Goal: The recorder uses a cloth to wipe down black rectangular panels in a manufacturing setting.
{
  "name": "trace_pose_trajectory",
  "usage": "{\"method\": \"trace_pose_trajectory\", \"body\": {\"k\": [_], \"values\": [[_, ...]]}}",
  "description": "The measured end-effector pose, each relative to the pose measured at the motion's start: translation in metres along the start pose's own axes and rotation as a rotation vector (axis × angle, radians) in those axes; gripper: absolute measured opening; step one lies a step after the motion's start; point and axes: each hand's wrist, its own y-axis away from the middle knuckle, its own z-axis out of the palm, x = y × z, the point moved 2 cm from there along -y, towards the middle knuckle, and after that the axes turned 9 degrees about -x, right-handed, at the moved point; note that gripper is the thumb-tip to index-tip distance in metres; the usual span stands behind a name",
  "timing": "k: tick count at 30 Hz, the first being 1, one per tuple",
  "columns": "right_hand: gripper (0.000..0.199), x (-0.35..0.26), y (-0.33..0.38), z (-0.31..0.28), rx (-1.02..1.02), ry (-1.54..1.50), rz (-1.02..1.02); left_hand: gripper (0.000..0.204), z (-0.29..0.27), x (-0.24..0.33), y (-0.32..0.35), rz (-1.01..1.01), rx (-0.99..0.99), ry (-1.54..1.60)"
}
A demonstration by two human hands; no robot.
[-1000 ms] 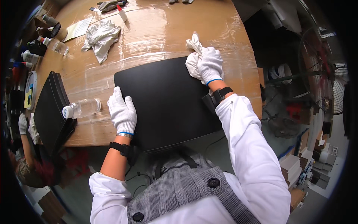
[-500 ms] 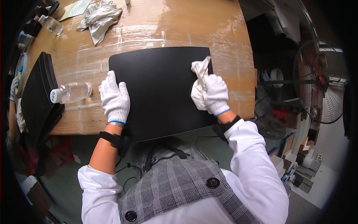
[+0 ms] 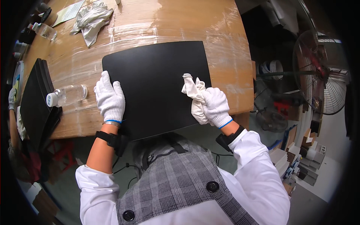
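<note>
A black flat panel (image 3: 157,86) with one rounded corner lies in front of me, its near edge jutting past the table's front edge. My left hand (image 3: 110,95), in a white knit glove, rests along the panel's left edge with fingers stretched out and thumb apart. In a matching glove, my right hand (image 3: 216,106) is closed round a bunched white cloth (image 3: 194,90). The cloth lies against the panel near its right edge. Left of my left hand, a clear bottle (image 3: 71,95) with a white cap lies on its side.
Several black panels (image 3: 35,101) are stacked at the table's left. A crumpled white cloth (image 3: 92,22) and another clear bottle (image 3: 45,31) lie farther back on the film-wrapped table (image 3: 180,22). At far left shows another person's gloved hand (image 3: 12,98). A fan (image 3: 318,71) stands to the right.
My right hand has drawn the cloth down the panel's right side, toward me. My left hand stays at the left edge. The whole view has shifted slightly.
</note>
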Motion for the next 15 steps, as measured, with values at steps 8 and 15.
{"method": "trace_pose_trajectory", "body": {"k": [8,15], "values": [[0.014,-0.007,0.019,-0.002,-0.123,-0.071,0.064,0.054,0.002,-0.001,-0.001,-0.025,-0.043,-0.004],[0.010,0.031,-0.089,0.016,0.047,0.103,0.223,0.053,-0.001,0.003,-0.001,0.013,-0.003,-0.023]]}}
